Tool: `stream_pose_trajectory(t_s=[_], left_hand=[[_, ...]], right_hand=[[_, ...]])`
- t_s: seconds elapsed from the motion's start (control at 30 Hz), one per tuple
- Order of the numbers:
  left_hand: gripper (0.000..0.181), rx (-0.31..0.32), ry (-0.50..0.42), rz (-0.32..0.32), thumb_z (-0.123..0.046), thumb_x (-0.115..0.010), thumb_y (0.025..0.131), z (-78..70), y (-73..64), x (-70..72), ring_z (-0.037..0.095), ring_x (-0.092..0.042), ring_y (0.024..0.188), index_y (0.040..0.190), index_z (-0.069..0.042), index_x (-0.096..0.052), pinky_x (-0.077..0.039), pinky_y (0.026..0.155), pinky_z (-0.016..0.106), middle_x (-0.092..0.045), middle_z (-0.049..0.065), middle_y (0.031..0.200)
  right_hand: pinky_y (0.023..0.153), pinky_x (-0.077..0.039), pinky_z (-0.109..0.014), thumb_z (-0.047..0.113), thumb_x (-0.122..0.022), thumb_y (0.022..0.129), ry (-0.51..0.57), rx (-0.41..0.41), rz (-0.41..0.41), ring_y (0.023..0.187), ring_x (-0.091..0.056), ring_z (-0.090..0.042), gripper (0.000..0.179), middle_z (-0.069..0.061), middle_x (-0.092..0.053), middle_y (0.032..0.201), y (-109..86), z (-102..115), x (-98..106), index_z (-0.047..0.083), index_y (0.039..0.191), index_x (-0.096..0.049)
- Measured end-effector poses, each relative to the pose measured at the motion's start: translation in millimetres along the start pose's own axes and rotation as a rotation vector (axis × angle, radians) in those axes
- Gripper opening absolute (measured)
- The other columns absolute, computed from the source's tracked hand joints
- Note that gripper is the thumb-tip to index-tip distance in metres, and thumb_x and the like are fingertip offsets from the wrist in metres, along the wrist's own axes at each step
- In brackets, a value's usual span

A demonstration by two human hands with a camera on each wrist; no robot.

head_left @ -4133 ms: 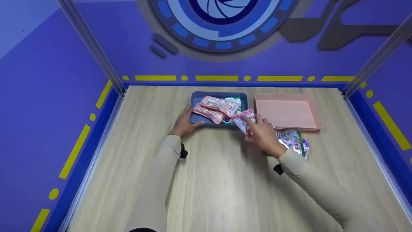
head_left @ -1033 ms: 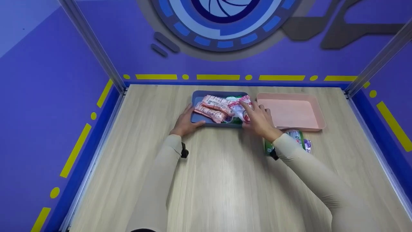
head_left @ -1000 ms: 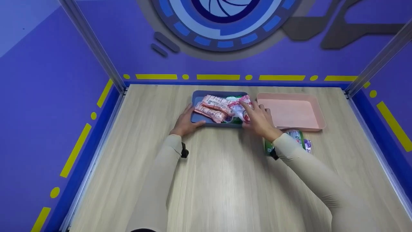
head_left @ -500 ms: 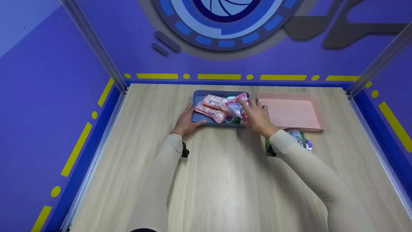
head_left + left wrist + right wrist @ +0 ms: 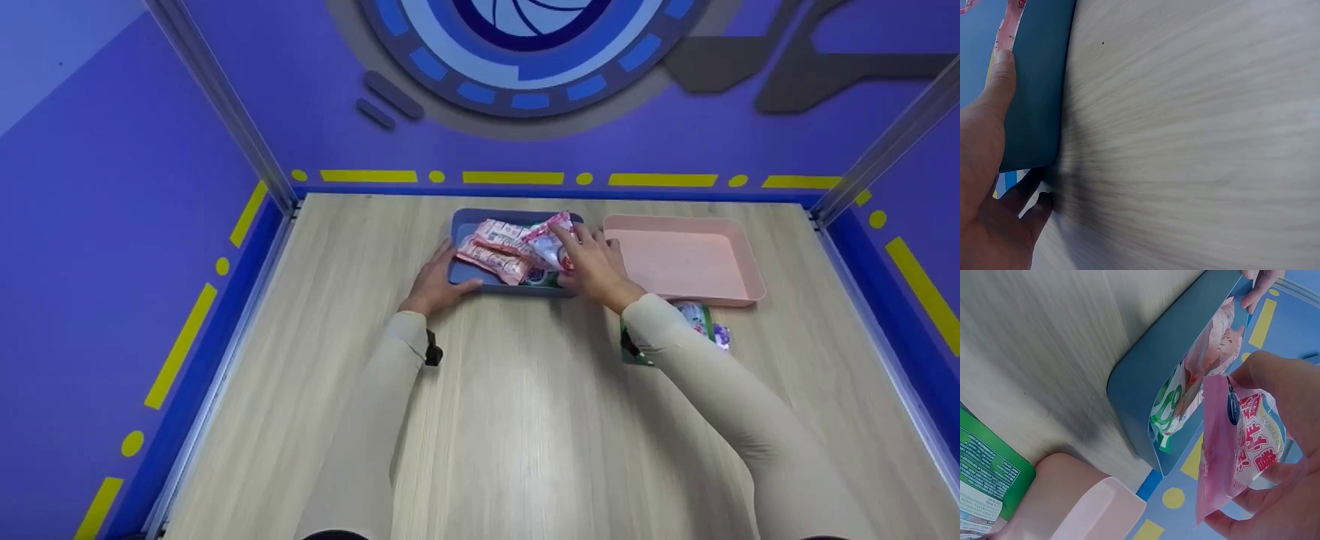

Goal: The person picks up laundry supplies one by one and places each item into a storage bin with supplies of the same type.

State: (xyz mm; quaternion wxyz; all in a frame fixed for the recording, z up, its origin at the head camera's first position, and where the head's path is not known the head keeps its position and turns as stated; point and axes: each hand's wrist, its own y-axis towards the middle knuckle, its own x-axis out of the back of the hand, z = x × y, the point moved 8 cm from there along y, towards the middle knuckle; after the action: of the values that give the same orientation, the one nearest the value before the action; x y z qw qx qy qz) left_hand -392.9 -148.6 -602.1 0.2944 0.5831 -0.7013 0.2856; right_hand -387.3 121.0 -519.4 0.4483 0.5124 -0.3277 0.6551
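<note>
R hand (image 5: 596,270) pinching pink/white snack pack (image 5: 1244,444) btwn thumb & fingers, pack tilted, held over R end of blue tray (image 5: 517,290). L hand (image 5: 435,286) at tray's near-L corner, fingers spread wide, thumb along near wall. In tray: 2 overlapping pink packs (image 5: 491,259) + green/white pack (image 5: 1167,405), partly hidden. Pink tray (image 5: 679,264) just R of it. Other packs (image 5: 696,318) on bench (image 5: 495,420), partly behind R sleeve (image 5: 720,397).

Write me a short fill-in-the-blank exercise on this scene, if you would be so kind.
1. The right hand holds a packet whose sealed edge is coloured ____.
2. The left hand touches the ____ tray.
3. Counting the pink tray, the head view shows ____ trays.

Missing words: pink; blue; two.
</note>
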Motion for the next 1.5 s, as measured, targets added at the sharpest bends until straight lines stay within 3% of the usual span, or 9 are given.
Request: stream_pose_trajectory(t_s=[0.37,0.6,1.1,1.5], left_hand=[[0.097,0.02,-0.005,0.015,-0.054,-0.074,0.09,2.1,0.2,0.0,0.027,-0.014,0.157,0.163,-0.011,-0.028,-0.018,0.126,0.043,-0.009,0.001,0.173],[0.097,-0.01,0.031,0.006,-0.055,-0.075,0.09,4.9,5.6,-2.3,0.028,-0.019,0.156,0.162,-0.009,-0.03,-0.021,0.125,0.041,-0.013,0.005,0.173],[0.097,0.002,0.006,-0.004,-0.055,-0.075,0.09,1.3,1.4,0.5,0.027,-0.017,0.157,0.162,-0.009,-0.029,-0.019,0.126,0.04,-0.012,0.005,0.173],[0.098,0.024,0.021,0.008,-0.055,-0.075,0.09,3.2,3.1,-1.6,0.025,-0.016,0.157,0.163,-0.011,-0.028,-0.019,0.126,0.041,-0.012,0.004,0.173]], right_hand=[[0.114,-0.027,-0.071,0.023,-0.083,0.089,-0.009,0.016,0.004,0.14,-0.039,-0.053,0.1,-0.023,-0.034,0.16,11.0,-0.7,-3.7,0.028,0.165,-0.019],[0.113,-0.024,-0.075,0.026,-0.085,0.087,-0.028,0.055,-0.009,0.138,-0.043,-0.053,0.102,-0.024,-0.037,0.159,18.8,1.8,-4.8,0.026,0.165,-0.019],[0.115,-0.016,-0.076,0.027,-0.084,0.088,0.037,0.047,0.069,0.143,-0.037,-0.053,0.104,-0.02,-0.03,0.164,35.5,-1.7,-12.8,0.034,0.165,-0.015],[0.117,-0.013,-0.075,0.027,-0.083,0.089,0.063,0.029,0.079,0.146,-0.031,-0.052,0.101,-0.018,-0.027,0.166,49.8,-3.8,-17.9,0.036,0.165,-0.016]])
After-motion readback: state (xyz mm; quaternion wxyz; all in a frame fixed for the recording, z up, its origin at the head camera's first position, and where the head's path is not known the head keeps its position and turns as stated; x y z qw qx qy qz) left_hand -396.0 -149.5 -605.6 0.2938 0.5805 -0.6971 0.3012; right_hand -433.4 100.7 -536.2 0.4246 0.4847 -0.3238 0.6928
